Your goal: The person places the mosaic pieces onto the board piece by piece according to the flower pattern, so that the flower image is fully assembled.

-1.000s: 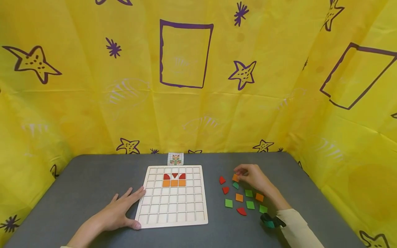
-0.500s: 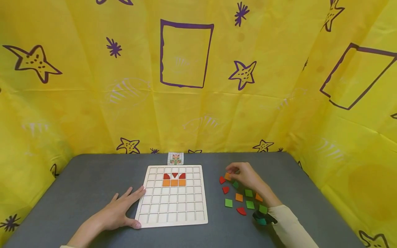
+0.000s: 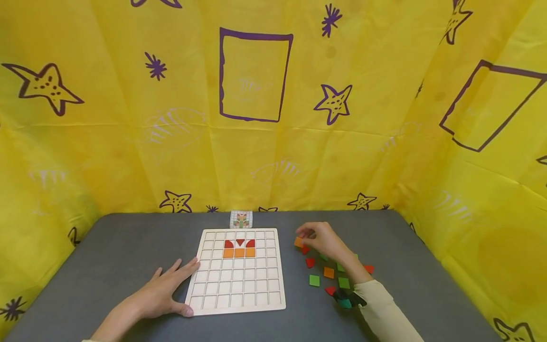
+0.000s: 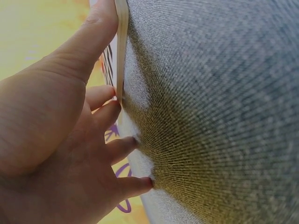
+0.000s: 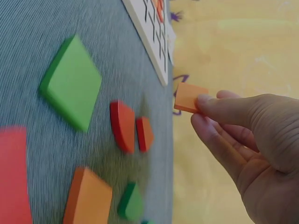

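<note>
A pale wooden grid board [image 3: 249,286] lies on the table with a row of red pieces [image 3: 250,243] above a row of orange square tiles [image 3: 240,252] set in its upper cells. My left hand [image 3: 158,294] rests at the board's left edge, fingers spread, thumb [image 4: 88,35] and index finger touching the rim. Between thumb and fingertips my right hand [image 3: 326,242] pinches an orange square tile [image 5: 189,97], raised off the table to the right of the board. Beneath that hand and wrist lie loose pieces, some partly hidden, among them a green square [image 3: 314,280] and a red piece [image 3: 309,262].
A small pattern card [image 3: 241,219] lies against the board's far edge. Yellow printed cloth [image 3: 256,161] hangs behind and beside the grey table [image 3: 136,247]. A dark band with a green part [image 3: 346,302] is at the right wrist.
My right hand has moved left toward the board, carrying the orange square tile past the red pieces. The left hand has stayed in place on the board's edge.
</note>
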`<state>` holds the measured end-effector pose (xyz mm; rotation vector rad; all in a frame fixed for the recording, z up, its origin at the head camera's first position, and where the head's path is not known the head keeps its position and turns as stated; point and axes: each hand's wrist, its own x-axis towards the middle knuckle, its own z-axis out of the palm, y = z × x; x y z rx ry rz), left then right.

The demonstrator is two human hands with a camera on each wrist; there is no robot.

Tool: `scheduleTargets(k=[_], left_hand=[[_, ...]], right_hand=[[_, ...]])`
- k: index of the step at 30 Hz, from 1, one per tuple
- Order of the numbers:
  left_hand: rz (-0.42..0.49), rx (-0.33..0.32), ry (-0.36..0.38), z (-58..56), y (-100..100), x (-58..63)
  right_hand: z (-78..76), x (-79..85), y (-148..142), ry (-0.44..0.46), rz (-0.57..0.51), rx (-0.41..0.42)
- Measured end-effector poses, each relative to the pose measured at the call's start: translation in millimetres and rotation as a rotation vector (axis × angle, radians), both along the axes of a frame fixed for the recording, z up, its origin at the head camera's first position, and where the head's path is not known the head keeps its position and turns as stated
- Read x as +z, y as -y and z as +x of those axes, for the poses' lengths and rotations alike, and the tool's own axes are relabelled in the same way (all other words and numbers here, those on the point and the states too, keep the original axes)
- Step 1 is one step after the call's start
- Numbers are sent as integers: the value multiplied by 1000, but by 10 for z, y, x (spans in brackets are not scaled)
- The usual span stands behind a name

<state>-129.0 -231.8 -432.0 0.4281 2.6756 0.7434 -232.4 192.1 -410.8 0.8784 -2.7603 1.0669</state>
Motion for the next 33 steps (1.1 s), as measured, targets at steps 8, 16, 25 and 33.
scheduleTargets(k=[8, 16, 25, 33], left_hand=[[17, -5, -12, 14, -7, -8], [-6, 17, 25, -10, -28, -20], [12, -3, -5, 6, 1, -14], [4, -8, -15, 5, 3, -13]], right_hand=[[12, -55, 216, 38, -30, 24], [33, -100, 428, 17, -24, 49], [83, -101, 720, 42, -30, 114], [104, -124, 950, 58, -34, 172]])
